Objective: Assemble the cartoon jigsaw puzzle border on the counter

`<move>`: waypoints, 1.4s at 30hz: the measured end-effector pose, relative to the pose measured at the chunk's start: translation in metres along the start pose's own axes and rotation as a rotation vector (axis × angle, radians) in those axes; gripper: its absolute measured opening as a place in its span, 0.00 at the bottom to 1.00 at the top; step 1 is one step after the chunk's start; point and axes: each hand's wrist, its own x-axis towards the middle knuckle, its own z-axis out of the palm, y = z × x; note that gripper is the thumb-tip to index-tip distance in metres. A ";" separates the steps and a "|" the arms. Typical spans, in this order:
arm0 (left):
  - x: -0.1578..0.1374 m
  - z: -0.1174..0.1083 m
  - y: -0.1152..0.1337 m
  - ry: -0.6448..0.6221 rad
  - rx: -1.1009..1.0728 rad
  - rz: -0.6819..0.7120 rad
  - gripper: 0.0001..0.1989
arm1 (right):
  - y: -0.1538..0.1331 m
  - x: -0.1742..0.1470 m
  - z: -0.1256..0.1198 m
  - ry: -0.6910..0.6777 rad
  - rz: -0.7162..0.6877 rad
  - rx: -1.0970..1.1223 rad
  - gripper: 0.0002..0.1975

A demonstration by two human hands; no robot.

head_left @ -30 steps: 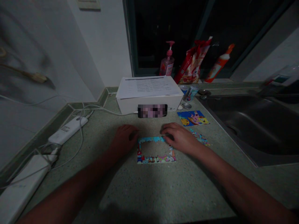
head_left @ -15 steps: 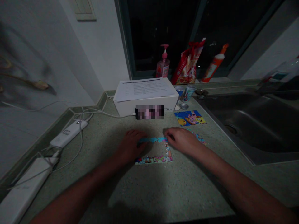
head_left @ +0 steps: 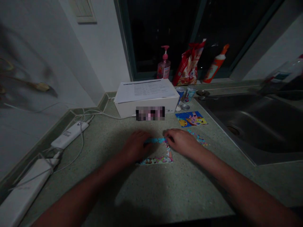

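Note:
A partly joined jigsaw puzzle [head_left: 156,160] lies flat on the counter, its border strips framing a bare middle. My left hand [head_left: 136,145] rests over its left side, thumb apart from the fingers, covering that edge. At the top right corner my right hand [head_left: 181,140] is closed, its fingertips drawn together on the border; whatever is between them is too small to make out. Loose puzzle pieces [head_left: 200,138] lie just beyond my right wrist. Above them is a blue cartoon picture card [head_left: 191,119].
Behind stands a white box [head_left: 146,105] topped with a printed sheet [head_left: 149,90]; a blurred-out device [head_left: 150,113] leans on it. Cans [head_left: 189,94] stand beside it. A sink [head_left: 267,123] is at right, power strips [head_left: 69,134] with cables at left. A pump bottle [head_left: 163,67] stands by the window.
My left hand has shifted slightly right and inward over the puzzle's left side. The right hand stays at the top right corner. The whole view has moved a little.

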 end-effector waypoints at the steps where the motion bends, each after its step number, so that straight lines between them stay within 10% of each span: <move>1: -0.002 0.001 -0.001 -0.001 0.001 0.008 0.11 | 0.000 0.000 0.000 0.002 0.001 0.000 0.11; 42: 0.018 0.028 0.006 0.047 -0.064 0.028 0.15 | -0.002 0.000 -0.001 0.003 0.023 0.033 0.11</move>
